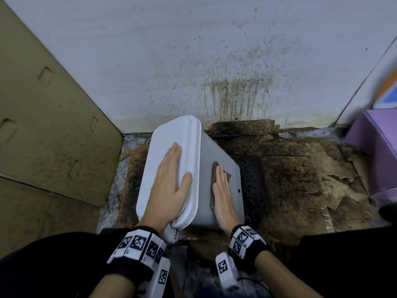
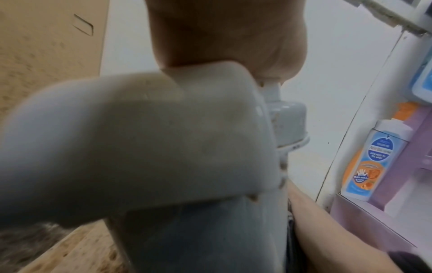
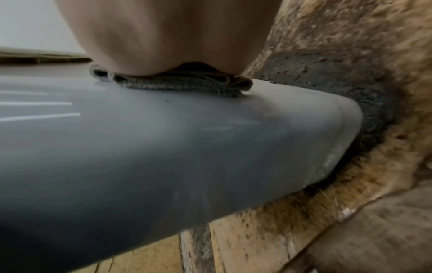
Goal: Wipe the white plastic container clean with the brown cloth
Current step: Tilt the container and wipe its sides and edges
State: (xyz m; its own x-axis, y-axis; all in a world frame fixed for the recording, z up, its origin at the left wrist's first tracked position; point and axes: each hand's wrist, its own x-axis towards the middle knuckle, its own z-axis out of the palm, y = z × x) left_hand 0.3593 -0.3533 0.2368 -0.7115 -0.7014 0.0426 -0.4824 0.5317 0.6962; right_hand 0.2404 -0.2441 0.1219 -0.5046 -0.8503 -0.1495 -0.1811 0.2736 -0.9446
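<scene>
The white plastic container [image 1: 163, 136] stands tilted on the dirty floor, its lid side up and to the left. My left hand [image 1: 171, 171] lies flat on the lid with straight fingers, thumb at the lid's rim. My right hand [image 1: 222, 190] presses the folded brown cloth [image 1: 213, 183] flat against the container's grey-white side wall [image 1: 221, 151]. In the right wrist view the cloth [image 3: 173, 83] is squashed under my palm on the container [image 3: 163, 147]. The left wrist view shows the container's rim [image 2: 140, 138] close up and blurred under my palm.
Stained cardboard [image 1: 300, 173] covers the floor, with a black wet patch [image 1: 251, 179] right of the container. A spattered white wall [image 1: 193, 61] stands behind. A cardboard box [image 1: 43, 125] is on the left, a purple box [image 1: 373, 143] on the right, with a bottle [image 2: 374, 162] on a shelf.
</scene>
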